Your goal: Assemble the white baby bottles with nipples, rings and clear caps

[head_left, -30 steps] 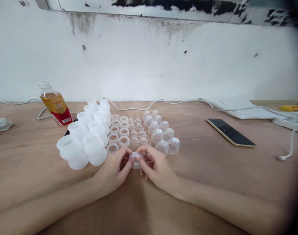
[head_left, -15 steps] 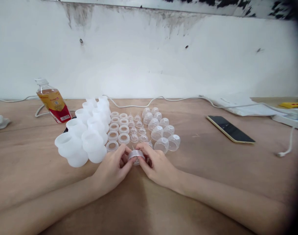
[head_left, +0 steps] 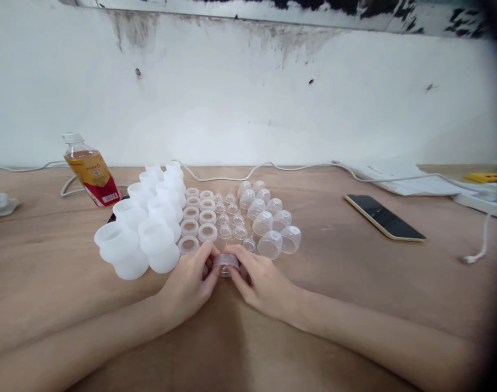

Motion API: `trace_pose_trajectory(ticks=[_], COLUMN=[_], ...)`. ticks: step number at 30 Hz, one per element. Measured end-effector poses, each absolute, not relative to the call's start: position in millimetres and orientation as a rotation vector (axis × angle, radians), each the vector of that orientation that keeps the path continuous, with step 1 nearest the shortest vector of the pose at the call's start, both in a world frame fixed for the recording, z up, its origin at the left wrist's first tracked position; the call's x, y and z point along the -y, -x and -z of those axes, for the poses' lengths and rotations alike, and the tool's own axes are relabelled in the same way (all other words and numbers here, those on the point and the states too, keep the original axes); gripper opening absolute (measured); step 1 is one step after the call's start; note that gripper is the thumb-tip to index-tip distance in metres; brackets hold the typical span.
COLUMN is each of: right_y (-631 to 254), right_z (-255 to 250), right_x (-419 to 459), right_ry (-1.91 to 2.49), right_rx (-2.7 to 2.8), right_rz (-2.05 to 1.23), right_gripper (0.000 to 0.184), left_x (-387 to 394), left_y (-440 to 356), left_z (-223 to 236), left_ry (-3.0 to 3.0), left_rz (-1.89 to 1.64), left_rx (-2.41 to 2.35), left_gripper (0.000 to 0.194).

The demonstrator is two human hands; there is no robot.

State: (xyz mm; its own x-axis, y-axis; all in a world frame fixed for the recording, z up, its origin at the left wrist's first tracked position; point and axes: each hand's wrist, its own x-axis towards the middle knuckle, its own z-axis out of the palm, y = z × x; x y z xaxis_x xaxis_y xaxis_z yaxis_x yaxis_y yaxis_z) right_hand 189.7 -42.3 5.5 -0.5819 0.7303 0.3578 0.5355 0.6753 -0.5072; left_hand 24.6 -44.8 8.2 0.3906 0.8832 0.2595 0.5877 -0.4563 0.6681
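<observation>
My left hand (head_left: 193, 276) and my right hand (head_left: 261, 276) pinch a translucent bottle collar ring (head_left: 226, 260) between thumbs and fingertips, one hand on each side. Part of a clear nipple (head_left: 225, 271) shows beneath the ring; how far it sits in the ring I cannot tell. Beyond my left hand lie two columns of collar rings (head_left: 188, 244). Beside them stand several clear nipples (head_left: 225, 232), the nearest one (head_left: 249, 245) close to my right fingers. Clear dome caps (head_left: 270, 245) are lined up to the right of the nipples.
White bottle bodies (head_left: 121, 245) stand in two rows at the left. A drink bottle (head_left: 92, 171) leans behind them. At the right lie a phone (head_left: 385, 218), white paper (head_left: 399, 177) and a loose cable end (head_left: 472, 258). A white cable (head_left: 232, 178) runs along the wall.
The ring has tipped slightly between my fingers, and less of the nipple shows above it. Both hands stay almost in place; the view has shifted a little.
</observation>
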Motion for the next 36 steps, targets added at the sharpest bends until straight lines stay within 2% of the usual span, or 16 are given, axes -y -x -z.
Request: trace_pose_trajectory(ticks=[8,11,14,19,29,36], right_y=[-190.3,-191.4,-191.8,-191.0,-185.0,-190.3], right_z=[-6.2,-4.8,-3.7,-5.9,-5.2,-5.3], right_x=[40.9,40.9,41.6,42.7,43.3,40.5], right_ry=[1.002,0.939,0.938,0.977,1.048,0.933], right_rx=[2.303,2.352,2.358,2.356,2.360,2.307], right_rz=[-0.542,-0.544,-0.486,-0.486,-0.436,-0.435], right_gripper=[0.023,0.030,0.034,0.032,0.031,0.027], left_x=[44.9,45.0,44.6,43.5,41.0,42.6], left_y=[-21.9,-17.9,-15.4,-14.5,-23.8,-21.1], left_z=[-7.0,-6.3,-6.4,-9.2,-8.7,-9.0], left_ry=[-2.194,-2.186,-2.202,-2.277,-2.424,-2.259], left_rz=[-0.761,-0.741,-0.716,-0.622,-0.690,-0.755], left_rx=[-1.270,-1.255,-1.261,-1.281,-1.277,-1.300], left_gripper=[0.002,0.011,0.011,0.004,0.015,0.008])
